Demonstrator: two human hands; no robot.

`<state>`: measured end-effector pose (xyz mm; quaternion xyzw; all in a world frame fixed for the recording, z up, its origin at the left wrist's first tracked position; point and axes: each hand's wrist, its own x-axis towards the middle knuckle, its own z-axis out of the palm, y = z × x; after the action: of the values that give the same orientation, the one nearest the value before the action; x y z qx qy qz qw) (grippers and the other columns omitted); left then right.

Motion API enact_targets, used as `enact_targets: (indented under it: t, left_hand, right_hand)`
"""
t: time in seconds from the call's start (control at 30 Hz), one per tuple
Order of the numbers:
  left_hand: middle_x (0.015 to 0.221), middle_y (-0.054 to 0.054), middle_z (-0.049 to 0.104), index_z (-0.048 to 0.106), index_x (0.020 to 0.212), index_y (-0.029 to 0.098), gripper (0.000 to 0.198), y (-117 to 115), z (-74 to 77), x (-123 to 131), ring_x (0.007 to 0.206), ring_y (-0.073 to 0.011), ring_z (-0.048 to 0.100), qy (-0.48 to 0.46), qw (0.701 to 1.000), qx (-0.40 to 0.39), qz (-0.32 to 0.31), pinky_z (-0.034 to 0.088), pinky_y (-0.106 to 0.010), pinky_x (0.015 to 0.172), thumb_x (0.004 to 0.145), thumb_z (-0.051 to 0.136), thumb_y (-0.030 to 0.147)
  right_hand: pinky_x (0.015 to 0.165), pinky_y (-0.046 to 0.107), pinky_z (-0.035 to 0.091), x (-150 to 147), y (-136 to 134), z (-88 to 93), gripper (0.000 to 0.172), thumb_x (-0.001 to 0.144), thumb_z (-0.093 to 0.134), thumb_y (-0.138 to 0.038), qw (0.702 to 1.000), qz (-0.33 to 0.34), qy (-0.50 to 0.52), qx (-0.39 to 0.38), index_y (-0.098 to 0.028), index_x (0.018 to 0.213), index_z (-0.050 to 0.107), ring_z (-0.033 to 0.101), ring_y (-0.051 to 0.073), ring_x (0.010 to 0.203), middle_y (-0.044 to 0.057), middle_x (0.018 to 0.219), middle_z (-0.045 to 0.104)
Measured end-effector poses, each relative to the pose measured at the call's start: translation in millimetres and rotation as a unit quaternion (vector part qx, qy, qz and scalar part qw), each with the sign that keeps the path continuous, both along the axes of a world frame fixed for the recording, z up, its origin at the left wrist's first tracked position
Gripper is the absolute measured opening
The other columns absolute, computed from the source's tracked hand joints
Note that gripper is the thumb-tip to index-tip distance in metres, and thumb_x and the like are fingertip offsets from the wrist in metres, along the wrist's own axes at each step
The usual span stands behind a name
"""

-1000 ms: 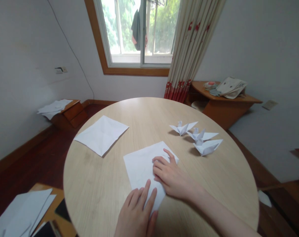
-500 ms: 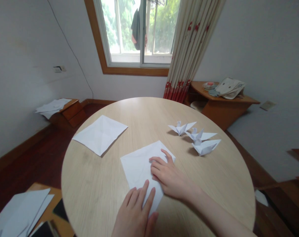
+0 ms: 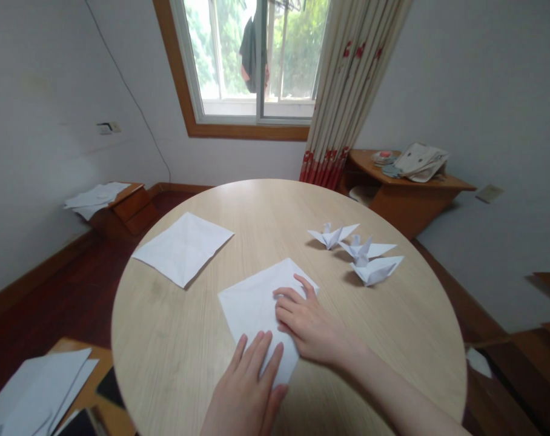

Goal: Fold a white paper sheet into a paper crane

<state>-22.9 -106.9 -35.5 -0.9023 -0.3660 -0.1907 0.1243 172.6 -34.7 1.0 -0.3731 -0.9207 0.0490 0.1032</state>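
A white sheet of paper [image 3: 243,303] lies flat near the front of the round table, with one corner pointing away from me. My left hand [image 3: 248,384] rests on its near part, fingers stretched out and pressing down. On the sheet's right side lies my right hand [image 3: 304,318], its fingers spread and slightly bent. Neither hand grips anything. The near edge of the paper is partly hidden under my left hand. Off to the right stand three folded paper cranes [image 3: 333,235], [image 3: 361,245], [image 3: 377,270] close together.
Another white square sheet [image 3: 184,248] with crease lines lies at the table's left. The round wooden table [image 3: 266,206] has a curved edge all round. Stacked papers [image 3: 34,387] sit on a low surface at lower left. A desk [image 3: 393,200] holds a bag at right.
My left hand has shifted slightly on the paper, its fingers now straighter. The right hand stays in place on the sheet. The whole view has drifted a little.
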Motion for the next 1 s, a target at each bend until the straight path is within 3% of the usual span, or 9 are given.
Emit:
enact_targets:
  t: [0.77, 1.0]
  left_hand:
    - [0.123, -0.01, 0.065, 0.055, 0.127, 0.014, 0.039, -3.0, -6.6, 1.2, 0.111, -0.0241, 0.062, 0.007, 1.0, -0.011, 0.013, 0.051, -0.039, 0.093, 0.102, 0.032, 0.034]
    - [0.121, -0.011, 0.066, 0.056, 0.125, 0.015, 0.036, -1.7, -7.3, 2.5, 0.11, -0.0243, 0.063, -0.011, 1.0, -0.024, 0.014, 0.051, -0.041, 0.094, 0.102, 0.035, 0.033]
  right_hand:
    - [0.114, 0.05, 0.012, -0.1, 2.1, 0.3, 0.016, 0.093, 0.046, -0.012, 0.998, 0.043, 0.047, -0.004, -0.019, 0.087, 0.059, 0.046, 0.019, 0.128, 0.004, 0.093, 0.068]
    - [0.114, 0.048, 0.017, 1.0, 0.2, 3.6, 0.015, 0.091, 0.05, -0.012, 0.995, 0.057, 0.078, -0.007, -0.021, 0.087, 0.061, 0.044, 0.019, 0.128, 0.003, 0.106, 0.068]
